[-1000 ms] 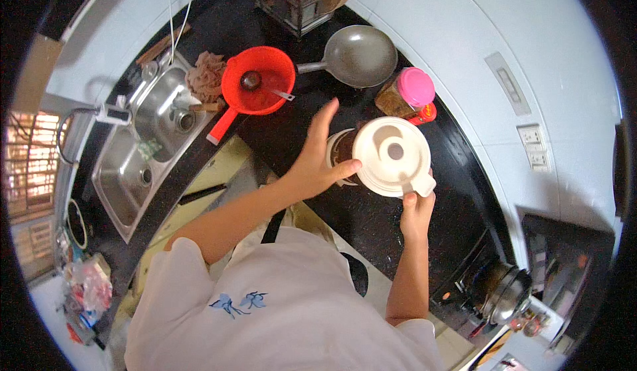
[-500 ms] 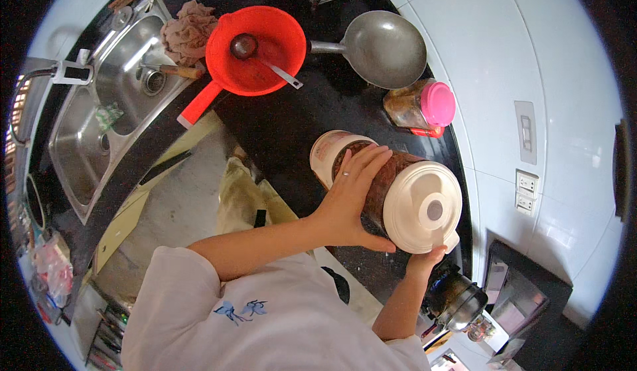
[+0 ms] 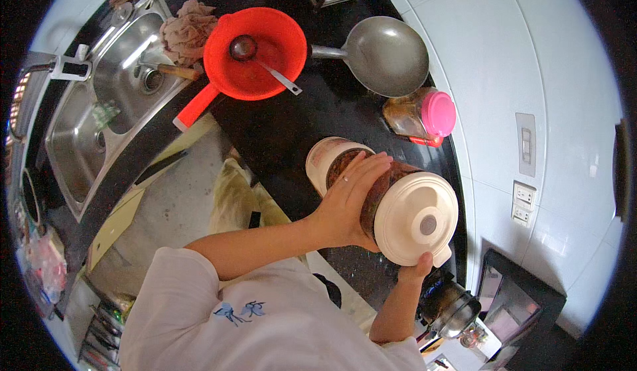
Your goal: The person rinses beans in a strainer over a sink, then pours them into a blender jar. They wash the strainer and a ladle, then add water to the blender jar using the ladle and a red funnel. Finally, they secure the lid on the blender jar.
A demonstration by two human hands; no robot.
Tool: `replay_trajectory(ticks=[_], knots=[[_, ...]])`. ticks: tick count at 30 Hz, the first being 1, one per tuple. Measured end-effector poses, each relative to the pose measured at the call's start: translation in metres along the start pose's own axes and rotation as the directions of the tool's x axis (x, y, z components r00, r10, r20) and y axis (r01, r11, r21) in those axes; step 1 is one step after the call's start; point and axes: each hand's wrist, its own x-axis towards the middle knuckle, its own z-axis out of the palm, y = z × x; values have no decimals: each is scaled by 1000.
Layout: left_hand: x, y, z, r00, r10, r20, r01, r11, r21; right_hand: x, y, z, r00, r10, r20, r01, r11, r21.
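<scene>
A large see-through jar (image 3: pixel 399 166) with dark reddish-brown contents leans over the counter, its round cream lid (image 3: pixel 408 202) facing up and toward the right. A cream base (image 3: pixel 323 160) with printing rings its far end. My left hand (image 3: pixel 345 202) is wrapped over the jar's side, fingers together and a ring on one of them. At the lid's near edge, beside a small cream tab (image 3: pixel 443 257), my right hand (image 3: pixel 415 273) presses its thumb on the rim. The jar hides the other right fingers.
A red handled strainer bowl (image 3: pixel 275 39) holds a ladle (image 3: pixel 275 75). Behind stand a metal wok (image 3: pixel 387 56) and a pink-lidded jar (image 3: pixel 403 111). A double steel sink (image 3: pixel 73 142) and brown cloth (image 3: pixel 189 32) lie left; a metal pot (image 3: pixel 458 314) stands near right.
The jar has shifted slightly left and nearer in view, with both hands still on it. My left thumb, visible near the lid before, is now mostly hidden.
</scene>
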Motion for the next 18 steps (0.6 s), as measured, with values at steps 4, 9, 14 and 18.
replay_trajectory(ticks=[4,9,14,18], knots=[[3,2,-10,998,-46,-44,45,999,-25,2,0,7,986,-134,95,134,991,4],[5,0,-33,983,-178,-47,168,973,-156,11,2,9,993,-108,-49,105,992,-66],[10,1,-61,961,-268,-65,245,938,-244,8,-18,35,997,-41,-69,33,993,-111],[15,-1,-92,945,-321,-60,299,924,-239,5,-41,80,987,-158,20,157,947,-281]])
